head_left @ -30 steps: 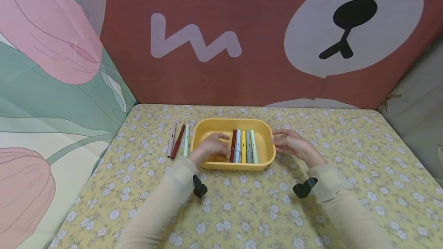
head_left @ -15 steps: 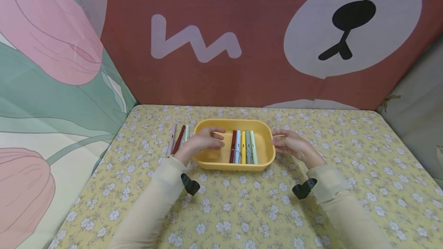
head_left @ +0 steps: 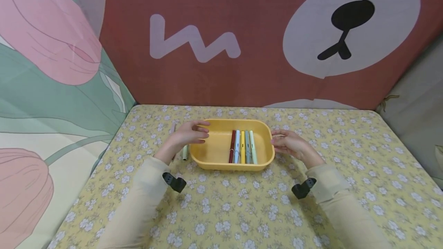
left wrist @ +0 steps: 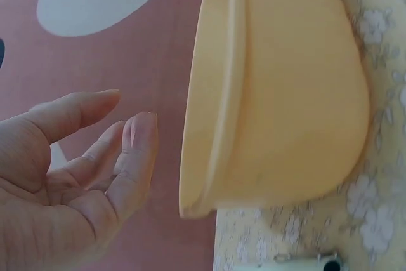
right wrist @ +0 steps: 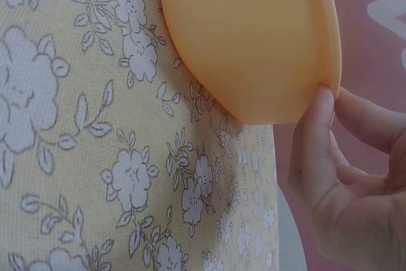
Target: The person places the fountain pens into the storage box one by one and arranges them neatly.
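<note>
A yellow plastic tray (head_left: 226, 166) holds a row of capped pens: a dark red pen (head_left: 232, 145), a light blue one, a yellow pen (head_left: 243, 145), a grey-blue one and a mint one. My right hand (head_left: 288, 143) pinches the tray's right rim between thumb and fingers, as the right wrist view shows. Over the tray's left end hovers my left hand (head_left: 185, 133), fingers spread and holding nothing. Beneath it, outside the tray, lie a mint pen (head_left: 185, 153) and a light purple pen (head_left: 172, 128), both partly covered by the hand.
A flowered yellow cloth (head_left: 214, 210) covers the table. Behind the table stands a fabric backdrop (head_left: 207, 80) with a bear print, and a flower-printed one (head_left: 52, 107) rises at the left. Small black cameras are strapped to both wrists.
My left hand has moved left from inside the tray, beside the dark red pen, to over its left rim, and now covers the loose pens. My right hand has stayed at the right rim.
</note>
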Demonstrator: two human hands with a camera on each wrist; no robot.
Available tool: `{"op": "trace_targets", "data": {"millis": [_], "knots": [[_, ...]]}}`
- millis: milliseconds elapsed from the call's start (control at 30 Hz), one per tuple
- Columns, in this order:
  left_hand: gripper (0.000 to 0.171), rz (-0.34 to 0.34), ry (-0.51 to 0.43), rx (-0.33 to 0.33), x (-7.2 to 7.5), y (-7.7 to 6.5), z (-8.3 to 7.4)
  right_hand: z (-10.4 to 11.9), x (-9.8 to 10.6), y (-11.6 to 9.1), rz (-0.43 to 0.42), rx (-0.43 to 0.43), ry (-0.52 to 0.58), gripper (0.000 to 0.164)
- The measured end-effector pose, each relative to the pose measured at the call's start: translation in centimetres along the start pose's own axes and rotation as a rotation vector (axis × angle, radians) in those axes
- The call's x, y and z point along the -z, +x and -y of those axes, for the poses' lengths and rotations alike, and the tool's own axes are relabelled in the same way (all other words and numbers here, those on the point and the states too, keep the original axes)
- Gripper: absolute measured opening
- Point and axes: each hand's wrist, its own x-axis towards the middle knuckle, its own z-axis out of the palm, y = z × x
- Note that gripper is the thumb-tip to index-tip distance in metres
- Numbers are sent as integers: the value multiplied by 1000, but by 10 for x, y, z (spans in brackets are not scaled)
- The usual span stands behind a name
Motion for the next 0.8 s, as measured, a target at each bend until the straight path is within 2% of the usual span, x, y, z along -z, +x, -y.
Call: {"op": "trace_targets", "data": {"millis": [133, 400, 567, 800], "knots": [[53, -19, 18, -11, 11, -6, 3, 0, 0, 0, 0, 3, -4, 53], [52, -83, 45, 7, 36, -18, 17, -1, 0, 0, 0, 11, -7, 52], [50, -142, 63, 13, 50, -24, 28, -1, 0, 1, -9, 7, -9, 52], [52, -192, 64, -2, 68, -32, 47, 0, -1, 0, -9, 5, -11, 52]]}}
